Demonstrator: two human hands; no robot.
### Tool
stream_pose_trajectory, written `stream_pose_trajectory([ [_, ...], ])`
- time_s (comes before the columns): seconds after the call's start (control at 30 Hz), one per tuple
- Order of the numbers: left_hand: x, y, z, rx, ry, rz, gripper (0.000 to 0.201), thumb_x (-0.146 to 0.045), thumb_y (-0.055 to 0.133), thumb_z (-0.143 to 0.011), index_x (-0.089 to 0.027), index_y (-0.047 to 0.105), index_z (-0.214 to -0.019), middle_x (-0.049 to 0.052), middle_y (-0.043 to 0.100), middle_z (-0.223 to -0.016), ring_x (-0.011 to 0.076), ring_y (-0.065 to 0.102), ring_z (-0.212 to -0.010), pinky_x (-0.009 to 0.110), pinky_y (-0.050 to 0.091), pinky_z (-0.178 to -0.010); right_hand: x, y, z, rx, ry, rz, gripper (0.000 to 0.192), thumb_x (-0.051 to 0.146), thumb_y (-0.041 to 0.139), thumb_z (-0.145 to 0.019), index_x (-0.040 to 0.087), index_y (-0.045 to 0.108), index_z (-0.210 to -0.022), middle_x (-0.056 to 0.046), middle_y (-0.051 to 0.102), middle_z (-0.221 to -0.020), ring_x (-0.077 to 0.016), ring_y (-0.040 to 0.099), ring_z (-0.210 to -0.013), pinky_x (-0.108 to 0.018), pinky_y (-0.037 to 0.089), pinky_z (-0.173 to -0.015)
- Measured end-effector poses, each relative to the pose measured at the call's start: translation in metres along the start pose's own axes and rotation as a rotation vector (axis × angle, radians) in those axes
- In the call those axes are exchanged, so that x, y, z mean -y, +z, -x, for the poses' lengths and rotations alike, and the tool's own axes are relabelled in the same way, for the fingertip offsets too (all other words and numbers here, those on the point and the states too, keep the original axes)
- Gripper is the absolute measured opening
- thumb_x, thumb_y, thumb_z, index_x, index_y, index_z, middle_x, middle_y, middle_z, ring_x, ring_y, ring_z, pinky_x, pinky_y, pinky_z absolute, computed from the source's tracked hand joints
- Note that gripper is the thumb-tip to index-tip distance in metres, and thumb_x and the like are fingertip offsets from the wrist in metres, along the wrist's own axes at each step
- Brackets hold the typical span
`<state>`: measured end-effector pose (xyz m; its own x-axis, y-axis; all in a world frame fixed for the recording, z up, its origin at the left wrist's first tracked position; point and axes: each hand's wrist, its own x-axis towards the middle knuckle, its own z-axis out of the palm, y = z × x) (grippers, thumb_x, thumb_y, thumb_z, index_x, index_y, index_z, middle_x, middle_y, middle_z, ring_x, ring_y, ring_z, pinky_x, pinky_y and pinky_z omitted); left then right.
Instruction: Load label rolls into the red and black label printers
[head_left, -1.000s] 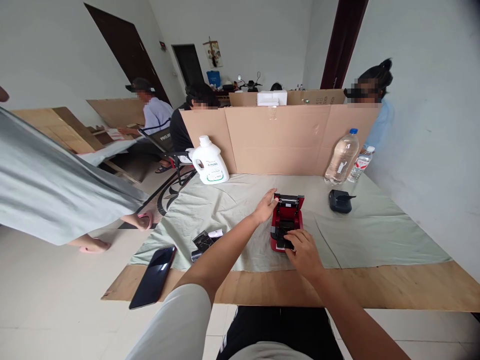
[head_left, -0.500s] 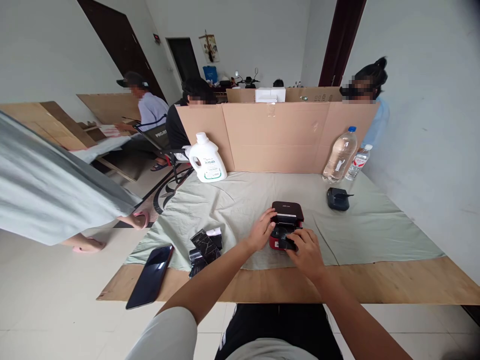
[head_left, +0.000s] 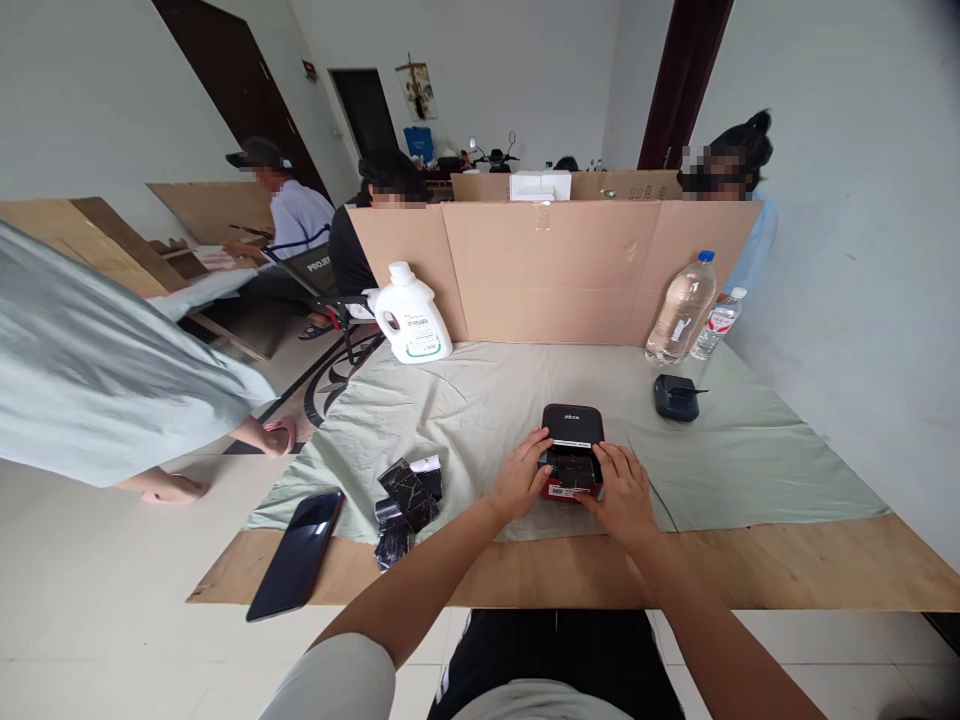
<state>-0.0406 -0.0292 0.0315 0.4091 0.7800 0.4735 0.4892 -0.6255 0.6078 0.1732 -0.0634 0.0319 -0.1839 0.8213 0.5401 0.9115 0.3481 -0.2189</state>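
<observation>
A small black and red label printer (head_left: 572, 422) rests on the cloth in front of me with its lid raised or partly raised. My left hand (head_left: 522, 478) grips its left side, fingers on the lid's edge and thumb low on the body. My right hand (head_left: 622, 490) holds the right side in the same way, thumb at the front lower corner. A dark strip (head_left: 576, 472) lies across the opening at the front, between both hands. To the left is a loose pile of dark, marble-patterned glossy strips (head_left: 409, 496). The printer's inside is mostly hidden.
A phone (head_left: 295, 556) lies at the table's left front corner. A white jug (head_left: 414, 318), a large water bottle (head_left: 681, 308), a smaller bottle (head_left: 718, 325) and a black case (head_left: 676, 398) stand farther back before a cardboard screen (head_left: 547, 275). Several people are nearby.
My right hand has moved from the front opening to the printer's right side. The lid has tipped forward and lower, and the dark strip now lies straight across the front.
</observation>
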Motion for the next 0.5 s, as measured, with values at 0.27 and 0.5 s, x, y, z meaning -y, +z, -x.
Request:
stream_pose_trajectory([
  [0.27, -0.001, 0.002, 0.003, 0.035, -0.109, 0.057, 0.046, -0.043, 0.035, -0.096, -0.018, 0.046, -0.133, 0.013, 0.036, -0.149, 0.0229, 0.034, -0.137, 0.044, 0.029, -0.114, -0.002, -0.002, -0.003, 0.023, 0.018, -0.045, 0.055, 0.039, 0.069, -0.075, 0.018, 0.052, -0.124, -0.015, 0.056, -0.124, -0.0315, 0.050, -0.115, -0.048, 0.041, -0.095],
  [0.5, 0.005, 0.035, 0.013, -0.060, -0.442, 0.535, 0.068, -0.052, 0.039, -0.093, -0.023, 0.016, -0.151, 0.010, 0.019, -0.157, 0.0239, 0.018, -0.144, 0.045, 0.020, -0.118, 0.003, 0.022, 0.020, 0.075, 0.269, -0.268, 0.069, 0.042, 0.052, -0.083, 0.022, 0.027, -0.145, -0.013, 0.060, -0.122, -0.0278, 0.064, -0.097, -0.039, 0.053, -0.069],
])
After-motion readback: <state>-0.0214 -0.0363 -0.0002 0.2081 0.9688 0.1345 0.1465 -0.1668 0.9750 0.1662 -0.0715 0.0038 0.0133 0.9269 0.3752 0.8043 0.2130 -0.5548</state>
